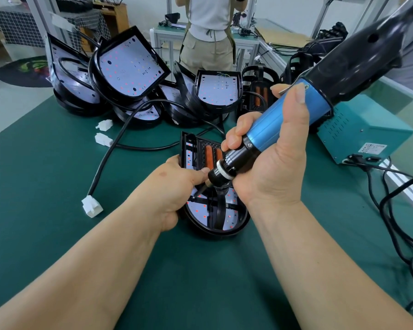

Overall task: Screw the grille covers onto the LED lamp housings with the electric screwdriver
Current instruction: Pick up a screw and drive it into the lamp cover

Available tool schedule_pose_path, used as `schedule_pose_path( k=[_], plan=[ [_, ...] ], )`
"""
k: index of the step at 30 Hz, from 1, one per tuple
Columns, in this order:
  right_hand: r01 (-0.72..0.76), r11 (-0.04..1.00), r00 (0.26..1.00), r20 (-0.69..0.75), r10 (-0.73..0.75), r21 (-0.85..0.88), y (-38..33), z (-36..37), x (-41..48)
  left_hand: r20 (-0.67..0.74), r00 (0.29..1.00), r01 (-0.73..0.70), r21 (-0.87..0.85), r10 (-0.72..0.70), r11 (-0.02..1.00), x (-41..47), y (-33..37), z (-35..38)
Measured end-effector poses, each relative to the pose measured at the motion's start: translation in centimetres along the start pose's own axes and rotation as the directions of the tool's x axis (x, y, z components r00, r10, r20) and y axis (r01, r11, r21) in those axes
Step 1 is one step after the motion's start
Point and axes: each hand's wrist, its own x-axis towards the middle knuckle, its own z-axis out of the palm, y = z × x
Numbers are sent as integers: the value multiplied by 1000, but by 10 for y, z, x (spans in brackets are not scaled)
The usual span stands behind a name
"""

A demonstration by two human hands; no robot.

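Alt text: a workbench with a green mat [45, 163], seen from over a person's forearms.

At the left lie three white plugs [92, 207] on black cables. Behind them is a heap of lamp housings [129, 65], LED boards facing up. At least five are visible, but the stacking hides the exact count.

Left of centre, the left hand [174, 186] grips the near edge of one lamp housing [234, 223] lying flat on the mat, with its thumb beside the tool tip. The grille cover [202, 151], black mesh around two orange tubes, sits at the housing's far end.

One electric screwdriver [279, 122], blue-bodied, slants down from the upper right. Its bit rests on a dark screw head on the LED board. The right hand [272, 170] is wrapped round the barrel.

At the right sit one teal power box [362, 136] and loose black cords. A second person [208, 32] stands at the back.

The step appears to be driving a screw. Next, the bit needs to stay seated while the housing is held steady. Remaining screw holes cannot be counted.
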Motion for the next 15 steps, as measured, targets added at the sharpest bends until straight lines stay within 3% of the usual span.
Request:
schedule_pose_path(
  k=[15],
  plan=[
    [-4,1000,1000,-3,4,11,-1,-6,-1,0,1000,-10,7,10,1000,0,-3,2]
  ],
)
